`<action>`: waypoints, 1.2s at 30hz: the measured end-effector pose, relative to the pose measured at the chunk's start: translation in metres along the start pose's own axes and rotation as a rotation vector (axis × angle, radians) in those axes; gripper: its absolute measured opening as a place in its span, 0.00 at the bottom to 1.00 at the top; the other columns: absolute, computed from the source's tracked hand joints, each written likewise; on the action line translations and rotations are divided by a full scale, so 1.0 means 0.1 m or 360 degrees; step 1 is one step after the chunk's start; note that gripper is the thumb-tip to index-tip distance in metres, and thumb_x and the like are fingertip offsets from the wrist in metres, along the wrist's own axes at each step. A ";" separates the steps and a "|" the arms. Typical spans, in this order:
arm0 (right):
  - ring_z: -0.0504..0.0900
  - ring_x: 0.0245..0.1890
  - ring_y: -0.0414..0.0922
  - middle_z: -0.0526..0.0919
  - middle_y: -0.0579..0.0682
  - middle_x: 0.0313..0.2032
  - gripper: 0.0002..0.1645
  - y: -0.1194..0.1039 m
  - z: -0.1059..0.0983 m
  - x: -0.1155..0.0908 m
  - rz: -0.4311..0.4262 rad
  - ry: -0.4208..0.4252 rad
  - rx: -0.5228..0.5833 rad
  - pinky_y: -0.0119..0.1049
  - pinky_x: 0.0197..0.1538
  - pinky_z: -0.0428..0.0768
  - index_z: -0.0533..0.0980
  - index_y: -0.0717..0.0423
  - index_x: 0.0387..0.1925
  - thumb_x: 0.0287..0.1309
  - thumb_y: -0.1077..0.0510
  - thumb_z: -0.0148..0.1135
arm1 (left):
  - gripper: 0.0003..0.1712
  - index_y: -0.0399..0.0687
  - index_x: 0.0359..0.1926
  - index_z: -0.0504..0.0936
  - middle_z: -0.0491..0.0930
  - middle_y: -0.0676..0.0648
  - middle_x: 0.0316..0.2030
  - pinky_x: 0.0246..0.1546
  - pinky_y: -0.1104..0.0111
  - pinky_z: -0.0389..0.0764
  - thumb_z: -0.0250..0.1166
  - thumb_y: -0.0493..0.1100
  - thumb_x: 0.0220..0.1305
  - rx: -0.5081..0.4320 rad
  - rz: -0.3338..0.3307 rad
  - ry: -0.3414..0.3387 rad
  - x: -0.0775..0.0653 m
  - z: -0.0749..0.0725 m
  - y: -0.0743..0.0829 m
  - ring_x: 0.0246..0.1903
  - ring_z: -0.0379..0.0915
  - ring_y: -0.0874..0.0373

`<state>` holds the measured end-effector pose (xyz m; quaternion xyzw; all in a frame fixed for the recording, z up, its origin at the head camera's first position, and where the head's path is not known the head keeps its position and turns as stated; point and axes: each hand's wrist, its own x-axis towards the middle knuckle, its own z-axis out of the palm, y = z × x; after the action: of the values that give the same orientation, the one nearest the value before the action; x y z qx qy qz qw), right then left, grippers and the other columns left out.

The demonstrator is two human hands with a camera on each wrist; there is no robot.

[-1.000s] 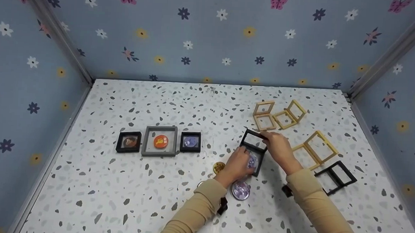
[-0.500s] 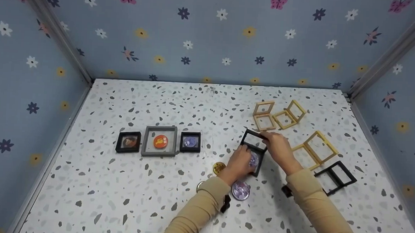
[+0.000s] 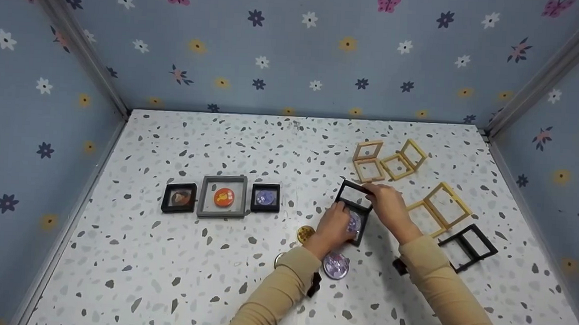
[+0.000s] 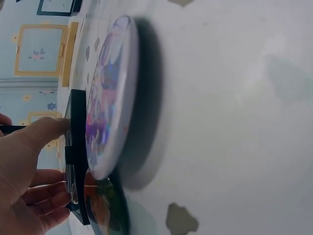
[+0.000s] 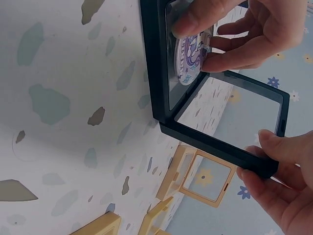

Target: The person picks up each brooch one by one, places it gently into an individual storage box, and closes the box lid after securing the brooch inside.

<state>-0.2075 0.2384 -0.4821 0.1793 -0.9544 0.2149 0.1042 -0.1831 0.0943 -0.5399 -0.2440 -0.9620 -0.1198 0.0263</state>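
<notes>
A black display frame (image 5: 155,73) lies unfolded on the table, its clear-windowed lid (image 5: 220,143) tilted up. Inside its lower half sits a round button badge (image 5: 190,58) with purple and white artwork. My left hand (image 3: 333,227) holds this badge by its edges, thumb on one side and fingers on the other. Thumb and fingers of my right hand (image 3: 390,207) pinch the lid's outer corner. Close to my left wrist are a larger purple badge (image 3: 336,266) and a gold badge (image 3: 305,234); another round edge is partly hidden by the sleeve.
At left, a grey frame (image 3: 221,214) stands between two small black frames (image 3: 178,210) (image 3: 265,209), each with a badge inside. Several open yellow and wooden frames (image 3: 397,168) lie at right, with another open black frame (image 3: 468,246). Patterned walls enclose the table's back and sides.
My left hand and forearm have shifted very slightly right over the badge. The right hand keeps its hold on the lid, and the other things stay where they were.
</notes>
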 end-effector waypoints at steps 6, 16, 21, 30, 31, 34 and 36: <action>0.79 0.35 0.55 0.81 0.59 0.34 0.13 0.00 0.00 0.00 0.0011 -0.0012 -0.0007 0.49 0.38 0.75 0.78 0.63 0.39 0.49 0.70 0.60 | 0.34 0.35 0.45 0.75 0.70 0.43 0.43 0.45 0.66 0.71 0.66 0.59 0.47 0.0006 0.0011 0.0058 -0.03 -0.01 -0.03 0.43 0.67 0.53; 0.79 0.33 0.56 0.81 0.60 0.33 0.13 0.01 0.00 -0.01 0.0001 -0.0005 0.0003 0.49 0.38 0.75 0.78 0.63 0.39 0.48 0.71 0.61 | 0.41 0.35 0.52 0.71 0.70 0.42 0.48 0.50 0.64 0.68 0.65 0.63 0.47 -0.0135 -0.0072 -0.0018 -0.12 -0.10 -0.15 0.46 0.66 0.53; 0.79 0.33 0.56 0.81 0.60 0.33 0.13 0.00 -0.01 -0.02 -0.0001 0.0000 0.0007 0.49 0.38 0.75 0.78 0.63 0.39 0.48 0.71 0.61 | 0.40 0.36 0.49 0.73 0.71 0.43 0.43 0.46 0.65 0.70 0.65 0.64 0.45 -0.0132 -0.0022 0.0011 -0.17 -0.10 -0.23 0.42 0.67 0.53; 0.79 0.33 0.55 0.81 0.60 0.32 0.12 -0.01 -0.02 -0.02 -0.0022 -0.0004 0.0006 0.48 0.38 0.75 0.78 0.63 0.38 0.48 0.71 0.61 | 0.40 0.38 0.47 0.75 0.71 0.45 0.40 0.44 0.65 0.71 0.67 0.64 0.42 -0.0167 -0.0036 -0.0080 -0.25 -0.11 -0.32 0.41 0.67 0.53; 0.79 0.33 0.55 0.81 0.60 0.33 0.12 -0.01 -0.02 -0.02 -0.0025 -0.0003 0.0007 0.48 0.38 0.75 0.78 0.64 0.38 0.48 0.71 0.61 | 0.40 0.37 0.47 0.75 0.71 0.44 0.41 0.44 0.65 0.71 0.67 0.64 0.42 -0.0158 -0.0039 -0.0089 -0.26 -0.11 -0.33 0.41 0.67 0.53; 0.79 0.34 0.56 0.81 0.60 0.33 0.12 -0.02 -0.02 -0.04 -0.0036 -0.0002 -0.0012 0.48 0.39 0.75 0.78 0.64 0.39 0.48 0.70 0.61 | 0.40 0.36 0.47 0.74 0.71 0.44 0.41 0.43 0.64 0.71 0.67 0.63 0.43 -0.0139 -0.0047 -0.0095 -0.27 -0.10 -0.35 0.41 0.67 0.52; 0.79 0.34 0.56 0.81 0.59 0.33 0.12 -0.03 -0.02 -0.05 -0.0037 -0.0004 -0.0029 0.48 0.39 0.75 0.78 0.64 0.39 0.49 0.70 0.61 | 0.38 0.35 0.46 0.75 0.71 0.43 0.40 0.43 0.64 0.71 0.68 0.61 0.43 -0.0149 -0.0060 -0.0090 -0.28 -0.10 -0.35 0.40 0.67 0.52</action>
<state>-0.2015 0.2379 -0.4809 0.1896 -0.9543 0.2046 0.1071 -0.1757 0.0490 -0.5410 -0.2300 -0.9601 -0.1584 -0.0147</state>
